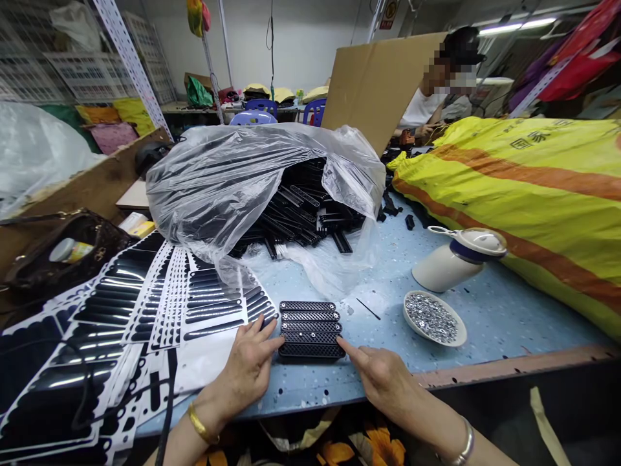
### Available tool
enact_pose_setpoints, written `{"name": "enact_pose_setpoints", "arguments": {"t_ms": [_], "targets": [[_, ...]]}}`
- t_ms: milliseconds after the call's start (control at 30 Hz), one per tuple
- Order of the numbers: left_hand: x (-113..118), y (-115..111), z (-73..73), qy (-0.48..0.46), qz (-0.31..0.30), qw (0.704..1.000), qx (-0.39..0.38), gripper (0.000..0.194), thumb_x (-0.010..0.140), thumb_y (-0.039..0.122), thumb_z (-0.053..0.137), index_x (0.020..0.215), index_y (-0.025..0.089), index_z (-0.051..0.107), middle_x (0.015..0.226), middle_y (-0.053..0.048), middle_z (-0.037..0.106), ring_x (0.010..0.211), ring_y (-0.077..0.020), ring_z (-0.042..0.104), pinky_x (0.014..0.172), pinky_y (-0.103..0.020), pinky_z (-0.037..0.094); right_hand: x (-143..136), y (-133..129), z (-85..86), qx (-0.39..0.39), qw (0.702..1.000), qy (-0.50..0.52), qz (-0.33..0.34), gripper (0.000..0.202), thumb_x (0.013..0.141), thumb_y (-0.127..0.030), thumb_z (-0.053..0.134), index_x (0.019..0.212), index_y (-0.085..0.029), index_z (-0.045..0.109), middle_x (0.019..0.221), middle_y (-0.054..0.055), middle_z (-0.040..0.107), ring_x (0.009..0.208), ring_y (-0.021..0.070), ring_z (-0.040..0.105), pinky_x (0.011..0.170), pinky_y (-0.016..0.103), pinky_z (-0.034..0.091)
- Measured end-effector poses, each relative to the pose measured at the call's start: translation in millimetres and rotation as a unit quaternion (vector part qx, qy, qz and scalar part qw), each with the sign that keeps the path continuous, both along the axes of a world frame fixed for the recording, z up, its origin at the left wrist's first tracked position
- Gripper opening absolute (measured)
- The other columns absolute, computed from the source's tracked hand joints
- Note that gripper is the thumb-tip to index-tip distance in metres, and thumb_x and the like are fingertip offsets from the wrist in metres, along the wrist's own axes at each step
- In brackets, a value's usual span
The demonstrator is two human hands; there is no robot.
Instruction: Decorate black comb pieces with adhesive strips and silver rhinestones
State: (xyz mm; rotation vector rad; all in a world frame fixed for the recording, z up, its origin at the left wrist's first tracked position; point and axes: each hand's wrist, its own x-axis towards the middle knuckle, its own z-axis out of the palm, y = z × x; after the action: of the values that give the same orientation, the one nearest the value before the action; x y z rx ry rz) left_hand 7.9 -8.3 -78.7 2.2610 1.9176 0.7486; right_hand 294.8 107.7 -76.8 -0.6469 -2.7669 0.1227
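Note:
A row of black textured strips (310, 350) lies side by side on the blue table, with small silvery pieces on several of them. At their left end is my left hand (250, 359), fingers spread, a fingertip touching the strips. My right hand (383, 372) points its index finger at their right end, the other fingers curled under and partly hidden; nothing shows in it. To the right stands a white bowl (462, 335) of small shiny metal pieces. Behind the strips, an open clear plastic bag (208, 175) holds many more black strips (295, 210).
Black adhesive sheets (121, 291) fan out at the left beside a brown bag (63, 259). A white lidded jug (444, 265) stands behind the bowl. A large yellow sack (533, 175) fills the right side. Beyond a cardboard sheet (378, 84) sits a person (427, 103).

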Motion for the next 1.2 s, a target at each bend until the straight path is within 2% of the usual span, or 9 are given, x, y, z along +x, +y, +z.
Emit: {"name": "enact_pose_setpoints", "arguments": {"t_ms": [167,433,533,700,833,933,1100,1200], "targets": [[-1,0,1.9,0.0,0.002,0.999,0.036,0.046,0.085,0.005,0.041,0.122,0.02,0.065,0.133,-0.01,0.065,0.129,-0.0374,0.054,0.094,-0.058,0.05,1,0,0.1,-0.011,1.0,-0.003,-0.006,0.061,0.082,0.005,0.031,0.137,-0.01,0.052,0.073,0.005,0.07,0.059,0.0192,0.065,0.054,0.03,0.051],[3,-1,-5.1,0.102,-0.013,0.994,0.04,0.06,0.069,0.0,0.049,0.125,0.015,0.063,0.138,-0.013,0.061,0.134,-0.0434,0.046,0.101,-0.062,0.041,-2,0,5.0,0.009,1.0,0.017,0.012,0.056,0.084,0.006,0.029,0.132,-0.007,0.054,0.064,0.003,0.066,0.053,0.018,0.062,0.049,0.028,0.046],[3,2,-0.3,0.143,-0.051,0.988,0.018,0.06,0.069,0.003,0.051,0.128,0.01,0.061,0.142,-0.016,0.057,0.137,-0.0444,0.04,0.106,-0.063,0.034,-4,0,9.4,0.013,1.0,0.01,0.014,0.057,0.082,0.006,0.029,0.132,-0.007,0.054,0.064,0.003,0.066,0.052,0.0178,0.062,0.049,0.027,0.046],[-1,8,13.3,0.191,-0.124,0.974,-0.015,0.054,0.079,0.009,0.051,0.132,0.005,0.055,0.141,-0.021,0.055,0.139,-0.0417,0.038,0.109,-0.061,0.029,-6,0,11.8,0.019,1.0,-0.008,0.013,0.061,0.079,0.008,0.028,0.132,-0.007,0.055,0.066,0.004,0.067,0.054,0.0167,0.062,0.051,0.026,0.047],[-5,13,18.8,0.196,-0.143,0.97,-0.014,0.05,0.081,0.012,0.053,0.131,0.007,0.057,0.141,-0.019,0.056,0.138,-0.0407,0.04,0.111,-0.059,0.027,-5,0,7.3,0.026,0.999,-0.01,0.015,0.061,0.079,0.007,0.028,0.132,-0.005,0.054,0.064,0.005,0.065,0.053,0.0189,0.061,0.05,0.028,0.047],[-6,12,14.6,0.193,-0.146,0.97,-0.009,0.052,0.08,0.011,0.052,0.132,0.006,0.055,0.14,-0.019,0.057,0.137,-0.0418,0.041,0.109,-0.061,0.028,-3,-2,6.3,0.014,1.0,-0.019,0.01,0.063,0.08,0.006,0.027,0.136,-0.006,0.051,0.069,0.006,0.067,0.056,0.0198,0.062,0.052,0.03,0.049],[-8,5,2.9,0.151,-0.116,0.982,0.013,0.063,0.068,0.004,0.052,0.131,0.004,0.054,0.14,-0.022,0.057,0.133,-0.0464,0.045,0.1,-0.064,0.037,-3,-1,5.6,0.012,1.0,0.005,0.011,0.054,0.087,0.004,0.026,0.133,-0.007,0.054,0.067,0.004,0.065,0.056,0.0181,0.062,0.053,0.029,0.048],[-6,8,3.0,0.088,-0.076,0.991,0.068,0.062,0.068,-0.002,0.048,0.129,0.005,0.055,0.135,-0.021,0.061,0.131,-0.0431,0.05,0.096,-0.059,0.044,-11,4,3.5,0.027,0.997,0.068,0.006,0.041,0.095,-0.002,0.03,0.121,-0.007,0.062,0.062,0.002,0.062,0.051,0.0155,0.058,0.051,0.026,0.044]]}}
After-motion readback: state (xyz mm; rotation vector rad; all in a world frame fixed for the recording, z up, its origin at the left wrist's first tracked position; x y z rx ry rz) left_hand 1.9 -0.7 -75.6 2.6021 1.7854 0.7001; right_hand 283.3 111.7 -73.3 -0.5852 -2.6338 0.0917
